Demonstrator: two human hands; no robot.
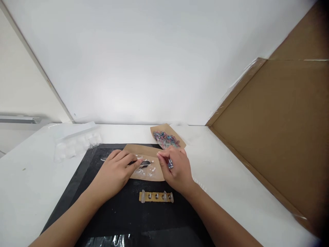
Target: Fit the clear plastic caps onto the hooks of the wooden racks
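My left hand [115, 171] has its fingers closed on a slim dark tool with a pale edge [146, 163], whose exact kind I cannot make out. Beneath the tool lies a brown paper packet [138, 149] with small white pieces [151, 170] on or in it. My right hand [177, 168] is over the packet's right end, thumb and forefinger pinched around a tiny pale piece. Just below the packet, a yellow strip [153, 196] carries several round metallic spots and clear upright bits.
A black mat [115, 212] covers the white table [231, 192]. Behind my right hand rests a brown packet of pink and blue pieces [166, 139]. A clear compartment tray [77, 144] sits at the left, and brown cardboard [277, 130] stands along the right.
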